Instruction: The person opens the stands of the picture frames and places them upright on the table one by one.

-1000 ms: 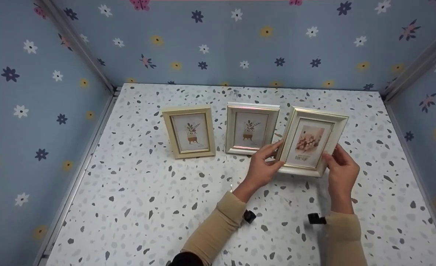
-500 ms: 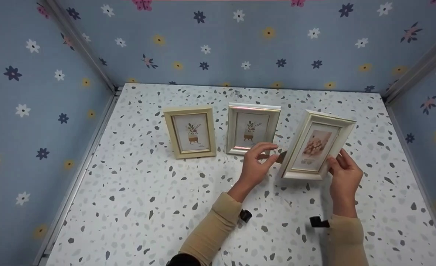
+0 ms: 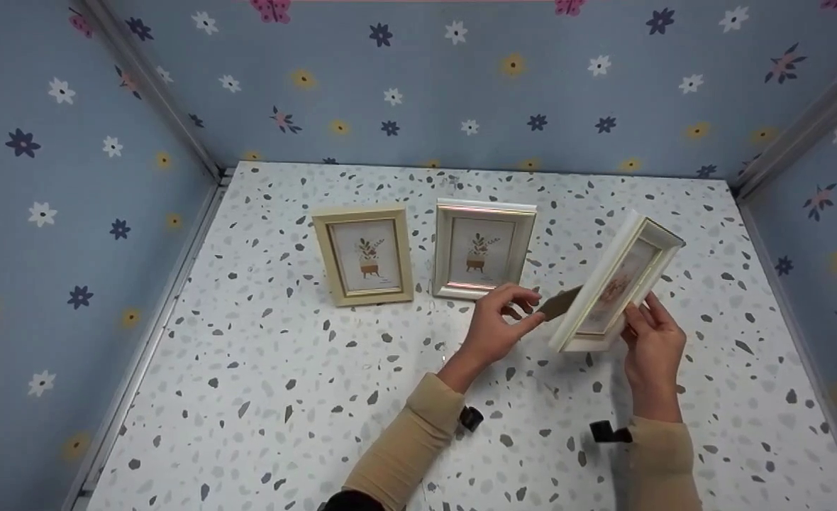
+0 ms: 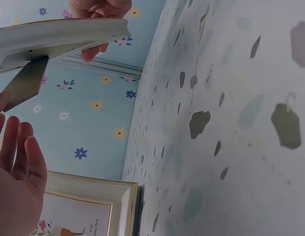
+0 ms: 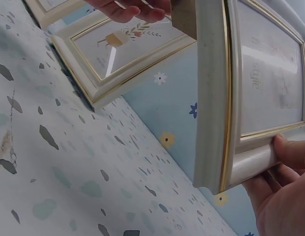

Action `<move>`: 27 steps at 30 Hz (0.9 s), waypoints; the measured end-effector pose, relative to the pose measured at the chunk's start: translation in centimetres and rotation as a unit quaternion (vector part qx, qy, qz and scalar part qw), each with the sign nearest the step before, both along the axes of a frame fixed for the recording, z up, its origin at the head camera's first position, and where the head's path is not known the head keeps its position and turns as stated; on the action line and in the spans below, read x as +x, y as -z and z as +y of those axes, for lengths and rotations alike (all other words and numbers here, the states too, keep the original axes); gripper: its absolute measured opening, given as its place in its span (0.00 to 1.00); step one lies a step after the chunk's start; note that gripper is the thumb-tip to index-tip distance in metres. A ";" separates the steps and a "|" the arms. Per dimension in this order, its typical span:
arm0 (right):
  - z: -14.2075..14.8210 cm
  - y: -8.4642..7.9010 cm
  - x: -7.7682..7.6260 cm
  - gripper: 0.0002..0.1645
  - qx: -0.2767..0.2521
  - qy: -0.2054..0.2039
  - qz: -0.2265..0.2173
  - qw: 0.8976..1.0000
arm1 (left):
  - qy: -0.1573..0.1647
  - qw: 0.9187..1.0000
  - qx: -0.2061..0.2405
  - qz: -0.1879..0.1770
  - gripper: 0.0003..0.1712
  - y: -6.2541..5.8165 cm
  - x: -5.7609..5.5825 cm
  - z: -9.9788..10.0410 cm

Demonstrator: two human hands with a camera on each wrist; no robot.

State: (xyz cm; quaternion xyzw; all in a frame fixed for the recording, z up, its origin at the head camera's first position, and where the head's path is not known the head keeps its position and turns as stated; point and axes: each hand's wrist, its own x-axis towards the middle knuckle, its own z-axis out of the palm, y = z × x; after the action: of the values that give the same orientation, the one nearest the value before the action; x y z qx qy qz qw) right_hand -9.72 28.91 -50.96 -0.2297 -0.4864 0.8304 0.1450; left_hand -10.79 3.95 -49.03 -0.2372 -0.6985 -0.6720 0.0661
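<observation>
A cream picture frame with a gold inner edge and a pinkish picture is held above the table, turned to face right. My right hand grips its right side, thumb on the front and fingers behind. From its back juts a brown stand leg. My left hand holds the free end of that leg at the thumb; in the left wrist view its other fingers are spread below, and part of the contact is out of view. A silvery white frame with a potted-plant picture stands just behind my left hand.
Farther left stands a pale yellow picture frame with a similar plant picture. The speckled white table is bounded by flowered blue panels at the back and both sides.
The held frame has turned to show its left edge and shifted right. My left hand has left its front edge and taken the stand leg, which now swings out from the back.
</observation>
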 end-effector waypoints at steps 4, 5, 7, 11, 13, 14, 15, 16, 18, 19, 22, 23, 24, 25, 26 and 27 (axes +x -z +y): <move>0.0 0.3 0.1 0.35 -0.013 -0.012 -0.002 1.000 | -0.006 1.000 0.002 0.006 0.08 0.0 0.1 0.0; 0.0 0.4 0.1 0.35 -0.022 -0.013 -0.003 1.000 | -0.009 1.000 0.003 0.006 0.08 0.0 0.1 0.0; 0.1 0.4 0.1 0.35 -0.035 -0.016 -0.007 0.999 | -0.013 1.000 0.008 0.007 0.07 0.0 0.1 -0.1; 0.1 0.5 0.2 0.31 -0.049 -0.028 -0.008 0.998 | -0.024 1.000 0.014 0.007 0.06 2.1 -0.8 0.2; 0.1 0.6 0.2 0.27 -0.049 -0.035 -0.008 0.998 | -0.030 0.999 0.015 0.006 0.06 3.0 -1.2 0.3; 0.1 0.6 0.3 0.25 -0.048 -0.039 -0.008 0.998 | -0.033 0.999 0.016 0.005 0.06 3.5 -1.4 0.4; 0.0 0.6 0.3 0.23 -0.047 -0.043 -0.008 0.998 | -0.034 0.999 0.018 0.005 0.06 3.5 -1.4 0.3; 0.1 0.6 0.3 0.22 -0.047 -0.046 -0.012 0.998 | -0.036 0.999 0.020 0.003 0.06 3.5 -1.4 0.3; 0.1 0.7 0.3 0.21 -0.045 -0.054 -0.015 0.997 | -0.037 0.999 0.026 0.001 0.06 3.4 -1.5 0.3; 0.1 0.7 0.3 0.21 -0.043 -0.062 -0.015 0.997 | -0.038 0.999 0.028 0.000 0.06 3.4 -1.5 0.3; 0.1 0.9 0.4 0.21 -0.035 -0.090 -0.006 0.995 | -0.043 0.999 0.029 0.001 0.06 3.4 -1.6 0.3; 0.1 1.0 0.4 0.20 -0.033 -0.100 -0.002 0.994 | -0.046 0.999 0.027 0.002 0.06 3.3 -1.6 0.3; 0.2 1.0 0.5 0.20 -0.027 -0.110 0.002 0.994 | -0.050 0.998 0.025 0.001 0.06 3.2 -1.6 0.2; 0.2 1.1 0.5 0.20 -0.021 -0.122 0.006 0.992 | -0.053 0.998 0.025 0.001 0.05 3.1 -1.6 0.2; 0.2 1.2 0.6 0.20 -0.012 -0.132 0.008 0.991 | -0.058 0.998 0.024 -0.001 0.05 3.0 -1.6 0.2; 0.2 1.2 0.6 0.21 -0.001 -0.141 0.008 0.990 | -0.061 0.998 0.025 -0.002 0.05 2.8 -1.6 0.1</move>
State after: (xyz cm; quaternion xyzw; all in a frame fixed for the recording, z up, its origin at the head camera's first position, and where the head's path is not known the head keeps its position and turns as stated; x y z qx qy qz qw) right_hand -9.08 29.15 -52.16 -0.1522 -0.5123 0.8447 0.0298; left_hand -12.37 4.05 -51.86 -0.1914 -0.6949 -0.6842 0.1115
